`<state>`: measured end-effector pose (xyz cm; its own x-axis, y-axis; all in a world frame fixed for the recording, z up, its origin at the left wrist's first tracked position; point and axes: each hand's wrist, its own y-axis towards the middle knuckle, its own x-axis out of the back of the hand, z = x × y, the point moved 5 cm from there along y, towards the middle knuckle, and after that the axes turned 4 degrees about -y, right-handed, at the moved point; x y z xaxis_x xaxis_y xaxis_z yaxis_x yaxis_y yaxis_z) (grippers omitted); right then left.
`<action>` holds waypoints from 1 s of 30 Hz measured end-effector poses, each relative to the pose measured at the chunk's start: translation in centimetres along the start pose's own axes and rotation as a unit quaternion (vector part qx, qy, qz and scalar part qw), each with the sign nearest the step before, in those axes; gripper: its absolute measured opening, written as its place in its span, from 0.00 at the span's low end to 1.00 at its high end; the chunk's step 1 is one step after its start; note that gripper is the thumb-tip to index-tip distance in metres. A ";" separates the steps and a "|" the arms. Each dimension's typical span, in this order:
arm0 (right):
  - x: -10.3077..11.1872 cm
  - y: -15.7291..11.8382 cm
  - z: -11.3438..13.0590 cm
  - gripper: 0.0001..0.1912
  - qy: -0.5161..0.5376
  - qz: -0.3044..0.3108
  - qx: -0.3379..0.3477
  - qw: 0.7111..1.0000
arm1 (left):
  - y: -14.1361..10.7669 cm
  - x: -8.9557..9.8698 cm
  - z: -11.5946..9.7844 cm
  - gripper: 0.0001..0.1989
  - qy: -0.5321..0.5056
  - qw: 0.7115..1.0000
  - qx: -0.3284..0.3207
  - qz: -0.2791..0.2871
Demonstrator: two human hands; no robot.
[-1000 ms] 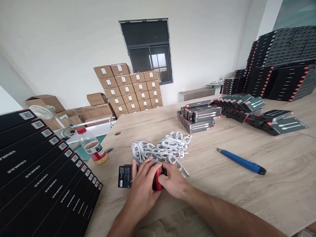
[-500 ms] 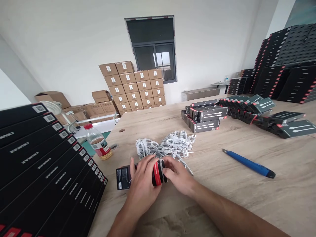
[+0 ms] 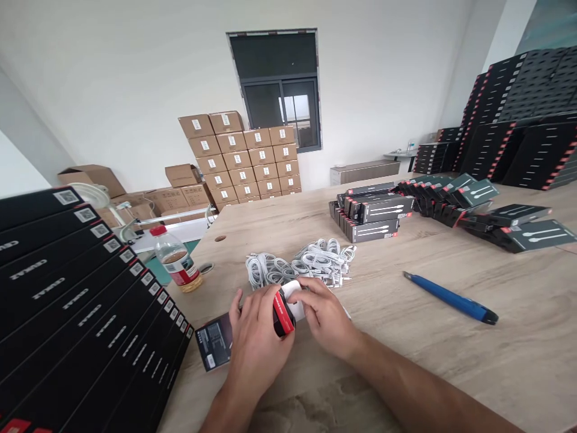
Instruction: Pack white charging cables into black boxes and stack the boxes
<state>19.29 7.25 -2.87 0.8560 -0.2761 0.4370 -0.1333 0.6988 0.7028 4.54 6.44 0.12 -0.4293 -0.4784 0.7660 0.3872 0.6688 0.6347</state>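
My left hand is wrapped over a small dark box with a red end, which it tilts just above the table. The printed back of the box shows at the far left, and its middle is hidden by my fingers. At the right end, a white flap stands out from the box. My right hand is closed with thumb and fingers at this flap; whatever lies inside the box is hidden. Right behind both hands lies a pile of coiled white cables.
A blue utility knife lies at right. Small cable boxes are stacked behind, with more fanned out beside them. Large black boxes rise close at left, near a red-capped bottle. Cartons stand by the wall.
The box has tilted, its left end swinging down and toward me. A white flap now shows at its right end, and my right fingers have moved onto it.
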 end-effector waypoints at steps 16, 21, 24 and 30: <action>1.1 0.9 -3.1 0.21 0.364 -0.107 -0.290 0.879 | 0.3 -0.3 0.2 0.34 0.003 1.000 0.012 0.026; 4.5 1.4 -5.2 0.17 0.248 -0.188 -0.289 0.906 | -0.2 -0.1 1.8 0.33 0.016 0.998 0.027 0.059; 5.9 1.8 -4.2 0.15 0.074 -0.170 -0.173 0.967 | -0.5 -0.2 2.1 0.32 0.013 0.996 0.037 0.075; 4.0 1.5 -2.4 0.08 -0.135 0.043 -0.041 0.989 | -0.9 -0.8 2.1 0.32 -0.001 0.994 0.048 0.096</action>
<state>23.74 8.73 -1.41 0.6768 -0.3717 0.6354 -0.1502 0.7753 0.6135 2.81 7.43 -1.30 -0.3559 -0.3360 0.8720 0.3821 0.7993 0.4639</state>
